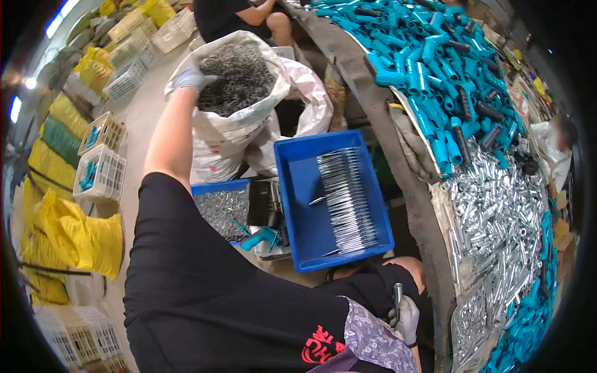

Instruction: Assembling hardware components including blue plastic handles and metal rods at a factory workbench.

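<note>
My left hand (190, 78), in a white glove, reaches out into an open white sack (236, 118) full of small dark metal parts (239, 74), fingers closing on a handful at the sack's left rim. My right hand (407, 318), also gloved, rests low by my knee and holds a short dark metal rod (397, 297) upright. Between them on the floor stands a blue bin (298, 186) with a row of shiny metal pins (345, 199) laid along it.
A smaller blue bin of grey screws (221, 211) sits beside the big one, with a teal fitting (261, 237). The workbench (367, 105) at right carries teal pipe fittings (429, 56) and silver tubes (504, 224). Yellow sacks (81, 236) and white crates (99, 174) line the left. Another person (242, 15) sits beyond the sack.
</note>
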{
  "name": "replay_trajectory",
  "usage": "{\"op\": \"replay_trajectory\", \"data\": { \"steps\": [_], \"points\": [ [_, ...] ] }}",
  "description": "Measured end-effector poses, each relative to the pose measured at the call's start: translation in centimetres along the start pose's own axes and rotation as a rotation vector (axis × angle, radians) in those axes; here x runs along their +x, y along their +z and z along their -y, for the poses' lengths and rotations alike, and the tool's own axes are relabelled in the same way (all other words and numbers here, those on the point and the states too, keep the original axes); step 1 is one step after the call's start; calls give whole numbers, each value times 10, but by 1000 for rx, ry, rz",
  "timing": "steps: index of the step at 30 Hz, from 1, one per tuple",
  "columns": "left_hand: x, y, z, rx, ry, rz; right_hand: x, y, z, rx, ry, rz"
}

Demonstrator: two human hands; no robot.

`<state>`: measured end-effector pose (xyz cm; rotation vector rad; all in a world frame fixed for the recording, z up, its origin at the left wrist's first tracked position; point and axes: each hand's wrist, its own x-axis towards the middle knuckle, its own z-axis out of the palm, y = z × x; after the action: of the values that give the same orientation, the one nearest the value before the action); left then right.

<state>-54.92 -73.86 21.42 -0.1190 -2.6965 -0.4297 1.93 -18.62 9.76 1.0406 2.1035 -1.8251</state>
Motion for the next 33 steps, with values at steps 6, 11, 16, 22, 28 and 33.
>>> {"op": "replay_trajectory", "data": {
  "steps": [6, 11, 16, 22, 28, 33],
  "points": [
    [4, 29, -16, 408, -463, 427, -4, 10, 12, -24, -71, 21],
    [28, 39, 32, 456, -389, 468, -8, 13, 4, 3, -21, -40],
    [24, 64, 40, 324, -497, 387, -10, 15, 1, -4, -11, -135],
    [28, 47, 83, 331, -359, 392, -7, 18, -1, -2, -45, -116],
    [28, 63, 76, 320, -438, 308, 1, 11, -8, -6, -91, -80],
    [8, 49, 34, 354, -396, 113, 5, 17, -6, 43, -91, -59]
  ]
}}
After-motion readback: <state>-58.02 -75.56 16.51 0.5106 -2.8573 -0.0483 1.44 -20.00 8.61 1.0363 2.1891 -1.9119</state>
